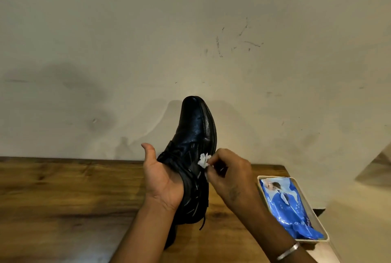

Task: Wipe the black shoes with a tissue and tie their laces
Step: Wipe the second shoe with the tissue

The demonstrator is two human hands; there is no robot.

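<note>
A black leather shoe (195,131) is held up above the wooden table (63,195), toe pointing up toward the wall. My left hand (161,180) grips it from the left around the laced part, thumb raised; its fingers are hidden behind the shoe. My right hand (229,175) pinches a small crumpled white tissue (204,160) against the shoe's right side near the sole edge. A loose black lace end (203,223) dangles below the shoe. Only one shoe is clearly in view.
A beige tray (321,239) at the table's right edge holds a blue wet-wipe packet (289,205). A scuffed cream wall (190,40) rises right behind the table. A silver bangle (288,251) circles my right wrist.
</note>
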